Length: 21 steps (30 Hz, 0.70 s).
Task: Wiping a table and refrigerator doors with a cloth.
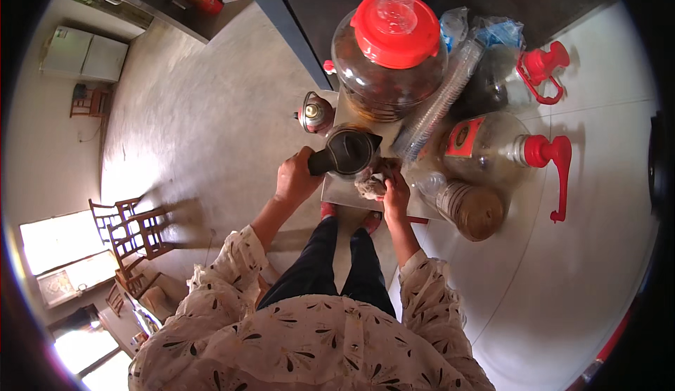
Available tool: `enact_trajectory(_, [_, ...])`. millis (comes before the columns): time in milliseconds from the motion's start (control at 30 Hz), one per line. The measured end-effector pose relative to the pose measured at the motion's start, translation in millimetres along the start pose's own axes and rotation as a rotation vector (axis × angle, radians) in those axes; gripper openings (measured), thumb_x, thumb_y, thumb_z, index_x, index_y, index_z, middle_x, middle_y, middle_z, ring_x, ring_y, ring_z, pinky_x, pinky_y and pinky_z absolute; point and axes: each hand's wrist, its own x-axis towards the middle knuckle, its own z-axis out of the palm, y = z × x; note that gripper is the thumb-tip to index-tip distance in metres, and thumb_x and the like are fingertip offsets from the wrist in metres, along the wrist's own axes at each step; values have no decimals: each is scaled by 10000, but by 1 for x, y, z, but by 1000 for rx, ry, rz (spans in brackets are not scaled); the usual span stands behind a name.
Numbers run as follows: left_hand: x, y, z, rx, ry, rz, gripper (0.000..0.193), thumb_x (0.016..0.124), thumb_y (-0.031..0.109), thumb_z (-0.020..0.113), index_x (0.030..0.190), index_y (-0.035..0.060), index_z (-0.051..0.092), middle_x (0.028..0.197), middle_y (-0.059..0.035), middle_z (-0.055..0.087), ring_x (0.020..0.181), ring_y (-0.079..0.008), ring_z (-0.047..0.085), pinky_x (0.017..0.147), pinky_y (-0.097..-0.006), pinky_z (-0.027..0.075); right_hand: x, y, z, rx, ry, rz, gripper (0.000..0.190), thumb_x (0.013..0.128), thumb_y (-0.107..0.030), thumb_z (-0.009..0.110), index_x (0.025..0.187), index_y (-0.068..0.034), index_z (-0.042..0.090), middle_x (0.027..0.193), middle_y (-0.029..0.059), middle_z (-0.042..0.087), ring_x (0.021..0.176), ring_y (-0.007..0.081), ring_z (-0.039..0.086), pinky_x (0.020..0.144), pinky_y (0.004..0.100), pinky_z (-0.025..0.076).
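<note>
My left hand [298,178] is closed around the handle of a black-lidded kettle [352,151], seen from above with its spout to the right. In my right hand [395,195] there is a crumpled greyish cloth [371,186], close against the kettle's lower right side. The kettle is above a light tabletop [343,193]; whether its base touches the surface is hidden. Just beyond it stands a large round jar [390,82] of dark contents, with a red lid [395,32] and a clear cup [397,3] on top.
A vacuum flask [315,112] is left of the table. A long sleeve of clear plastic cups [445,98] leans beside the big jar. To the right are a bottle with a red pump [551,153], another red-topped container [548,66] and a brown-ended jar [474,210]. Wooden chairs [132,227] stand far left.
</note>
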Motion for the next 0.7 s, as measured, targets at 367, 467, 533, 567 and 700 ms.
enact_trajectory(367, [-18,-11,-11,-286,-161,-77,309,686,105,788,947,48,633,840,-208,680,837,-413,676,720,-442,540,16,31,7,-852,-70,-717,746,816,45,643,1488,15,318,1528,308,289,1467,472,237,1184,494,302])
enact_trajectory(467, [-31,-20,-24,-303,-160,-64,284,694,106,786,928,45,635,826,-201,671,820,-408,672,701,-438,532,27,37,8,-933,-69,-780,701,828,24,639,1463,36,342,1453,320,350,1418,502,295,1149,506,340])
enact_trajectory(533, [-42,-27,-38,-304,-164,-30,272,697,106,785,917,46,638,819,-197,666,809,-405,669,690,-437,527,36,40,12,-922,-33,-829,606,851,21,567,1427,77,388,1490,398,276,1399,535,318,1143,527,348])
enact_trajectory(567, [-48,-29,-45,-293,-195,-33,266,697,104,786,909,45,638,815,-192,664,802,-402,667,681,-435,524,44,44,11,-960,3,-880,567,869,12,527,1415,93,398,1462,390,313,1380,535,342,1120,533,370])
enact_trajectory(700, [-85,-53,-75,-252,-213,-13,257,689,92,785,900,43,648,816,-179,665,789,-391,670,668,-426,521,44,20,54,-1039,-33,-928,561,867,18,515,1414,74,409,1453,342,355,1364,503,377,1082,537,403])
